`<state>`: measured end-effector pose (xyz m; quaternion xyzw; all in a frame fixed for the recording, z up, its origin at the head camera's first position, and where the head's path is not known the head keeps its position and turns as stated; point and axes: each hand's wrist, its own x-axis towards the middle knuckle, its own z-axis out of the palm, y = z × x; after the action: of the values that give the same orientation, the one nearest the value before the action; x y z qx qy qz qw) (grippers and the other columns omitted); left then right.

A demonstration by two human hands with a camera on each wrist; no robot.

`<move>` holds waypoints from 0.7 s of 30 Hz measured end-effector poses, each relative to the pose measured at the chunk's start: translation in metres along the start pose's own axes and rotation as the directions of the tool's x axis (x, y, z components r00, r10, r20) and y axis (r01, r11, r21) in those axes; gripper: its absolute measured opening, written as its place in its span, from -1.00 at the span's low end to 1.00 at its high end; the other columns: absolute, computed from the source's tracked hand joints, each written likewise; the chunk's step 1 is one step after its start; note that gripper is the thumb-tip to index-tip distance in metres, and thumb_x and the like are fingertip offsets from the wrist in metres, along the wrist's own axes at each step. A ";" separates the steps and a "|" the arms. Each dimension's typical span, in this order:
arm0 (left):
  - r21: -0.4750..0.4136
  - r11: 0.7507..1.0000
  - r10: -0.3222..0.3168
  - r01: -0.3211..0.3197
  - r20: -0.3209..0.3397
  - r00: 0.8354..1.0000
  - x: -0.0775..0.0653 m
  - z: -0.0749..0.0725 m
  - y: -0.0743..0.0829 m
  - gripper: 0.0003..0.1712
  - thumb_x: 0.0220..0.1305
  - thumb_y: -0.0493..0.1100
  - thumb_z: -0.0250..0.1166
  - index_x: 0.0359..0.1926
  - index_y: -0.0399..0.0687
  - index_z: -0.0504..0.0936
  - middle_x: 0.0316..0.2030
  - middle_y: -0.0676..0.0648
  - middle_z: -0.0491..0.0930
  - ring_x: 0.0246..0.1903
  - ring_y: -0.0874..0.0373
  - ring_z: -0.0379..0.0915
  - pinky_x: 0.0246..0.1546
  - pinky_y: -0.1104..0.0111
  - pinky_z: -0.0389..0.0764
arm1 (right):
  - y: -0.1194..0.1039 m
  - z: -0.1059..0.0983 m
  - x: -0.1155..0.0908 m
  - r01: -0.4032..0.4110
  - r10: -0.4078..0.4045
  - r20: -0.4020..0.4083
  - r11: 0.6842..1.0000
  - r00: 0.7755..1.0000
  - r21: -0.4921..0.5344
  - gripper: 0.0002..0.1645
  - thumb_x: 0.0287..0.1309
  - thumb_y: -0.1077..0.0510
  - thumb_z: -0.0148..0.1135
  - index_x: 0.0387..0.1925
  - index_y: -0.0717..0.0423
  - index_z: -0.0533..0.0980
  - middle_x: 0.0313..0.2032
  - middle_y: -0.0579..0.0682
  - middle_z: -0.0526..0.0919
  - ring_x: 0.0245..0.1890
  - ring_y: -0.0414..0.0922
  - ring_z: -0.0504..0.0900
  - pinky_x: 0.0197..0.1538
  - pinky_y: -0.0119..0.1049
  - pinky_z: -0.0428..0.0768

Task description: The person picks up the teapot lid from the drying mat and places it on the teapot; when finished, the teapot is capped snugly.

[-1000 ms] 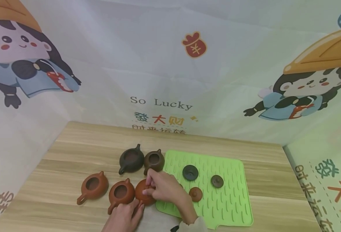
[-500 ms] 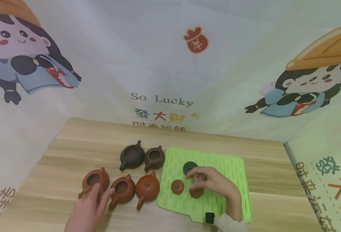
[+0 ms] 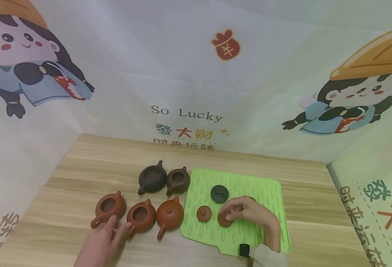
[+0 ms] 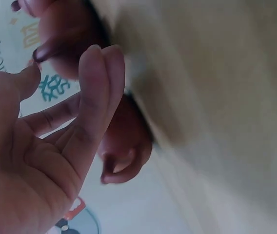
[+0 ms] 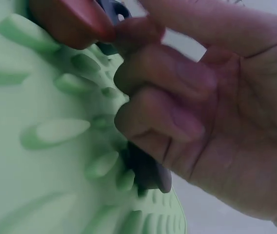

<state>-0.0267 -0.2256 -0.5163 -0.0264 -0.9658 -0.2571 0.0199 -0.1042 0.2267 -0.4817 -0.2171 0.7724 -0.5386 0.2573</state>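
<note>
My left hand [image 3: 99,239] reaches between two lidless reddish clay teapots, the left one [image 3: 110,205] and the middle one [image 3: 146,221]. Its fingers are loosely straight, and the thumb tip is right at the middle teapot's handle [image 4: 55,48] in the left wrist view. Over the green mat [image 3: 196,233], my right hand [image 3: 254,213] pinches a small reddish teapot lid [image 3: 224,222] with thumb and forefinger, other fingers curled. To the left of that lid lies another reddish lid [image 3: 204,214]. A third reddish teapot [image 3: 170,218] wears its lid.
Behind stand a black teapot [image 3: 160,181] and a dark brown one [image 3: 183,187], both lidless. A black lid [image 3: 220,194] lies on the mat; a dark brown lid [image 3: 252,199] is mostly hidden by the right hand. A printed cloth [image 3: 189,85] rises behind the table.
The right hand has left the lidded teapot and moved right onto a reddish lid on the mat. The left hand has shifted left from the lidded teapot to between the other two reddish teapots.
</note>
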 end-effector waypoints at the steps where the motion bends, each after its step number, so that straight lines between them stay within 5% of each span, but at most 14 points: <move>1: -0.005 1.000 -0.005 0.005 0.010 1.000 0.000 0.002 0.000 -0.59 0.66 0.07 0.28 -0.30 -0.05 0.40 -0.64 0.10 0.31 -0.69 0.20 0.28 -0.62 0.24 0.34 | 0.001 0.001 0.001 -0.012 0.012 -0.002 1.000 1.000 0.008 -0.74 0.36 0.35 0.39 0.03 0.41 0.73 -0.01 0.33 0.82 -0.12 -0.34 0.68 0.00 -0.37 0.64; 11: 0.016 1.000 -0.021 0.019 0.140 0.990 -0.005 -0.003 0.022 -0.56 0.60 0.07 0.35 -0.40 0.01 0.43 -0.62 0.10 0.25 -0.64 0.24 0.21 -0.55 0.35 0.28 | 0.006 0.001 0.001 -0.075 0.075 -0.007 0.997 0.997 0.031 -0.72 0.32 0.38 0.41 0.03 0.43 0.73 -0.01 0.35 0.82 -0.16 -0.32 0.73 -0.01 -0.38 0.65; 17: 0.035 0.985 0.171 -0.170 -0.023 0.985 -0.006 0.028 0.002 -0.67 0.52 -0.06 0.45 -0.35 -0.06 0.53 -0.63 0.16 0.31 -0.65 0.29 0.25 -0.60 0.25 0.31 | 0.002 0.003 0.003 -0.042 0.042 -0.021 0.999 0.999 -0.010 -0.78 0.28 0.39 0.44 -0.06 0.38 0.77 -0.08 0.27 0.84 -0.19 -0.28 0.70 -0.05 -0.36 0.64; 21: 0.028 0.976 0.217 -0.215 -0.092 0.972 -0.007 0.040 -0.010 -0.63 0.51 -0.06 0.46 -0.41 0.02 0.49 -0.65 0.23 0.23 -0.65 0.35 0.16 -0.62 0.31 0.25 | 0.000 0.004 0.003 -0.029 0.029 -0.015 0.999 0.999 -0.018 -0.79 0.24 0.40 0.44 -0.09 0.38 0.78 -0.13 0.23 0.83 -0.20 -0.27 0.67 -0.07 -0.36 0.62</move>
<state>-0.0215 -0.2149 -0.5561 -0.1191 -0.9574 -0.2458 0.0935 -0.1040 0.2217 -0.4834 -0.2040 0.7823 -0.5293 0.2573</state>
